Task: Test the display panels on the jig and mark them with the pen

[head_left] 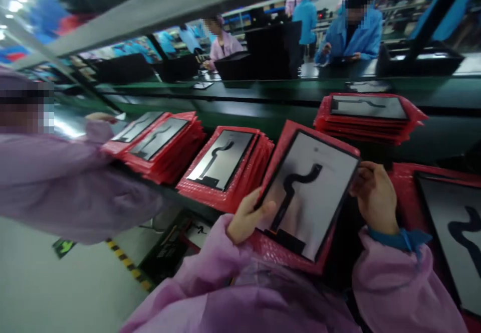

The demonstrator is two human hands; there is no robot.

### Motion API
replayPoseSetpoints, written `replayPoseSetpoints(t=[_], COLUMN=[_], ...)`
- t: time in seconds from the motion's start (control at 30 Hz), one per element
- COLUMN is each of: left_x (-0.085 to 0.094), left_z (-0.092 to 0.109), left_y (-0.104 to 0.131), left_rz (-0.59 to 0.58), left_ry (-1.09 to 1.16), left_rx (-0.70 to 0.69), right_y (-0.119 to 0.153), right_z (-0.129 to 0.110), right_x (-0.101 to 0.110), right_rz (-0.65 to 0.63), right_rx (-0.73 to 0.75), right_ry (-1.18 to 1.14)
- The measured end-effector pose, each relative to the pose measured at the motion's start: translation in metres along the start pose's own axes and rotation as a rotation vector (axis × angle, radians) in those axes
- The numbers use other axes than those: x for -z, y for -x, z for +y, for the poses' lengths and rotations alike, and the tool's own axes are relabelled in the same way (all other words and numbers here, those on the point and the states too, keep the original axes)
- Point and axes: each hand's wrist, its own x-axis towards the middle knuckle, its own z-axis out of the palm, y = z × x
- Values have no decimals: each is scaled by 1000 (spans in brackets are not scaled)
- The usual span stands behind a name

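In front of me a display panel (313, 192) lies face-back on a red bubble-wrap bag (280, 145), tilted toward me. A black S-shaped flex cable runs over its silvery back. My left hand (250, 215) grips the left edge of panel and bag, thumb on top. At the right edge, my right hand (374, 192) has curled fingers touching or close to the panel's border; whether they pinch it is hard to see. A blue band circles my right wrist.
Stacks of red bags topped with panels stand left (161, 145), centre-left (225, 165) and back right (366, 117). Another panel (456, 232) lies at the far right. A co-worker in a pink sleeve (48, 177) is close on my left. Black bins (272, 52) stand across the line.
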Motion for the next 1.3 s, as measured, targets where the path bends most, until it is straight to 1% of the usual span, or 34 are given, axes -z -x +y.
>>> replayPoseSetpoints(t=[0.07,0.13,0.2,0.27,0.33,0.37,0.43,0.53,0.6,0.67,0.7,0.77,0.83,0.9,1.0,1.07,1.1,1.17,1.2,1.3], left_x=[34,74,113,146,169,177,188,196,202,210,213,216,209,190,146,111,94,59,42,-5], left_z=[22,42,57,62,60,57,51,44,41,40,40,43,51,66,91,103,105,104,100,79], left_y=[-12,-28,-45,-62,-76,-81,-86,-84,-79,-77,-78,-84,-95,-110,-145,-179,-199,-240,-260,-313], left_rz=[134,187,234,237,237,238,261,335,360,339,316,250,197,153,58,-56,-101,-158,-165,-139], left_ry=[73,79,16,-161,-274,-327,-445,-667,-798,-921,-1052,-1210,-1291,-1316,-1304,-1296,-1292,-1275,-1252,-1133], left_rx=[3,-15,0,69,113,127,132,86,37,0,-22,-72,-143,-214,-291,-316,-330,-334,-326,-278], right_y=[1,1,-2,-6,-10,-11,-13,-16,-21,-32,-40,-59,-81,-100,-118,-124,-125,-127,-127,-130], right_z=[-3,-4,-3,-3,-7,-10,-21,-42,-57,-67,-70,-68,-56,-34,7,32,42,58,63,71], right_x=[-4,-5,-6,-9,-15,-19,-28,-43,-52,-59,-62,-62,-58,-51,-38,-31,-28,-24,-23,-22], right_rz=[-58,-73,-81,-75,-61,-52,-46,-69,-81,-64,-37,57,162,248,353,410,432,457,456,415], right_rx=[-70,-141,-188,-196,-186,-179,-160,-114,-104,-124,-143,-209,-280,-330,-360,-348,-331,-290,-269,-217], right_ry=[4,39,76,100,118,127,139,120,69,-4,-48,-186,-285,-308,-270,-224,-199,-150,-126,-60])
